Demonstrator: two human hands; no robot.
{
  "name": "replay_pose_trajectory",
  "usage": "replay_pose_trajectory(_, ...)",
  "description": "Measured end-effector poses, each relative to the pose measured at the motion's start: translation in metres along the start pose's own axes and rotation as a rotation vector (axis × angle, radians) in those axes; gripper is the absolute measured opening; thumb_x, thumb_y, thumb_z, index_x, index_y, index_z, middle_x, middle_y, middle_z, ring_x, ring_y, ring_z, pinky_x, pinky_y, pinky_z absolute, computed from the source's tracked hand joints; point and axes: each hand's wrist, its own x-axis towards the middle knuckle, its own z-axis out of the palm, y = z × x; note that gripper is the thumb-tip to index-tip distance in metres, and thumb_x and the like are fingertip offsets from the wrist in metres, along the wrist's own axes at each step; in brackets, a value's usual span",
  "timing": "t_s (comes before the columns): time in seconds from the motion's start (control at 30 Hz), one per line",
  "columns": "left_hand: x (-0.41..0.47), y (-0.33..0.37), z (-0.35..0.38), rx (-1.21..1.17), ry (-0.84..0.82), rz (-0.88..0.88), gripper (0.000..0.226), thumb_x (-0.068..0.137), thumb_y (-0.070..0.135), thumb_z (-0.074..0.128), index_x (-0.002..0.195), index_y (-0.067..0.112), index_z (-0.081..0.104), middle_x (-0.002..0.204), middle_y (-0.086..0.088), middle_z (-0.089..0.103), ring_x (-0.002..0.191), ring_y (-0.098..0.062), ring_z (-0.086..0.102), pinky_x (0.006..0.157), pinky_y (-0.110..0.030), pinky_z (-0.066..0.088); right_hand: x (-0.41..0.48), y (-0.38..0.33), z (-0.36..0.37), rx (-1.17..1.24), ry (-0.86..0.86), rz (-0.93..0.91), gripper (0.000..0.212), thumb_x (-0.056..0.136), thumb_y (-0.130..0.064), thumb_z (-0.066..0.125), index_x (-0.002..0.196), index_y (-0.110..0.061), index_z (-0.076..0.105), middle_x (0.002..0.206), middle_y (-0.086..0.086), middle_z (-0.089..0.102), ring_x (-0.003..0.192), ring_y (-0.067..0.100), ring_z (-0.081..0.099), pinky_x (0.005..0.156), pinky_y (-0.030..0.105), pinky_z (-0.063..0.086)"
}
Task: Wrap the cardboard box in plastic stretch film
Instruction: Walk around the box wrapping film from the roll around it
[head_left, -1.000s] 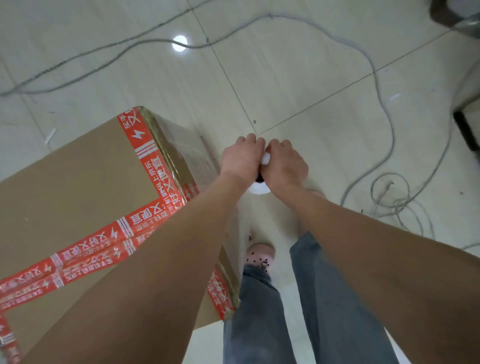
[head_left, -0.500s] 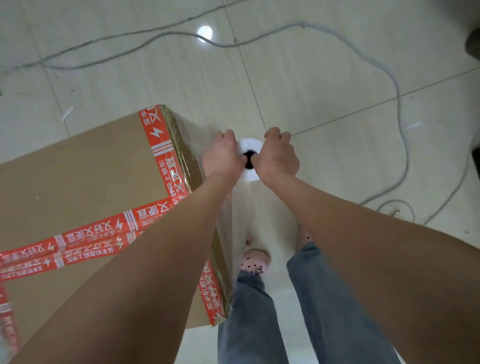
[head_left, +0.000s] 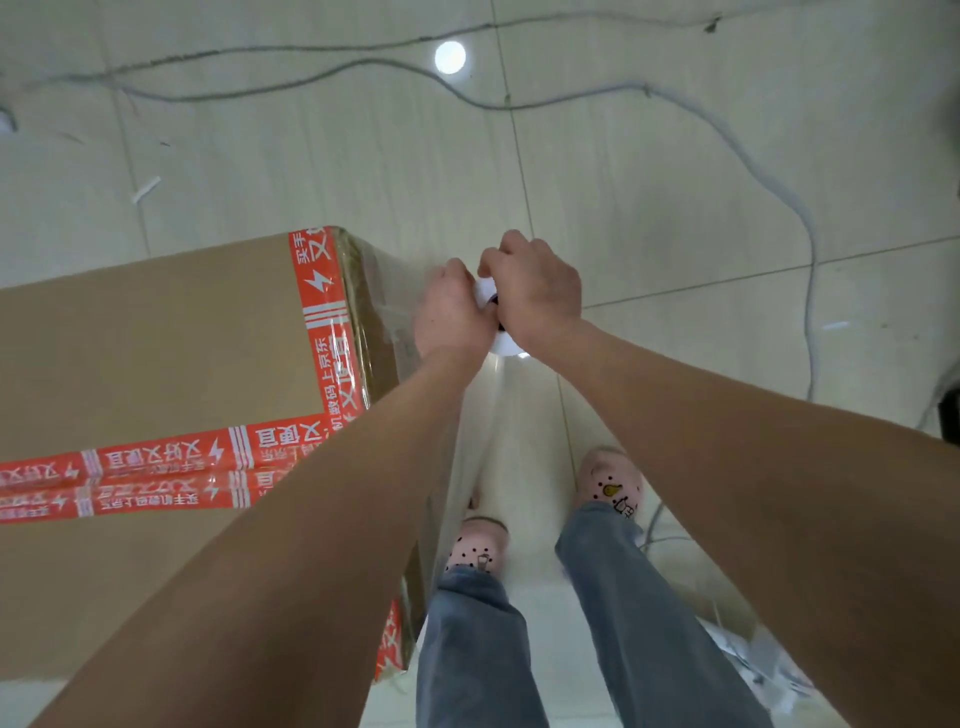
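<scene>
1. We grip the white top of the stretch film roll with both hands, just beside the cardboard box's taped corner.
2. Our left hand and right hand curl fingers round it.
3. Clear film hangs below, against the box's side.

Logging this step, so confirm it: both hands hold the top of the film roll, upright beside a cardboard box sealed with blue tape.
The tape is red, not blue; the head view shows it. Otherwise right: left hand and right hand hold the top of the film roll, upright beside the cardboard box.
</scene>
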Motion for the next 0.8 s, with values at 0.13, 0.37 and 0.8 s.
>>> replay_pose_trajectory(0.13,0.005,0.000,0.000,-0.047,-0.017,-0.114,0.031,0.083,0.024,0.063,0.108,0.009,0.051,0.112,-0.008,0.056,0.100,-0.028,0.056,0.074,-0.032,0.039,0.003,0.011,0.007,0.141,-0.005,0.308,0.032,0.089,-0.014,0.053,0.121,-0.017,0.046,0.122,0.004,0.044,0.107,0.027,0.051,0.069,0.034,0.038)
replay_pose_trajectory(0.37,0.010,0.013,-0.006,0.075,-0.102,-0.067,0.033,0.086,0.016,0.060,0.117,0.014,0.050,0.119,-0.010,0.050,0.105,-0.029,0.055,0.075,-0.034,0.040,0.001,0.026,0.001,0.418,-0.181,0.488,0.038,0.080,-0.025,0.067,0.113,-0.017,0.050,0.116,0.006,0.057,0.097,0.027,0.059,0.070,0.029,0.038)
replay_pose_trajectory(0.8,0.043,0.022,-0.021,0.215,-0.048,0.245,0.024,0.087,0.015,0.055,0.111,0.012,0.054,0.105,-0.007,0.051,0.093,-0.026,0.053,0.065,-0.035,0.041,0.045,0.013,-0.019,0.095,-0.029,0.271,0.024,0.088,-0.024,0.053,0.110,-0.029,0.063,0.098,-0.006,0.059,0.093,0.022,0.061,0.061,0.025,0.033)
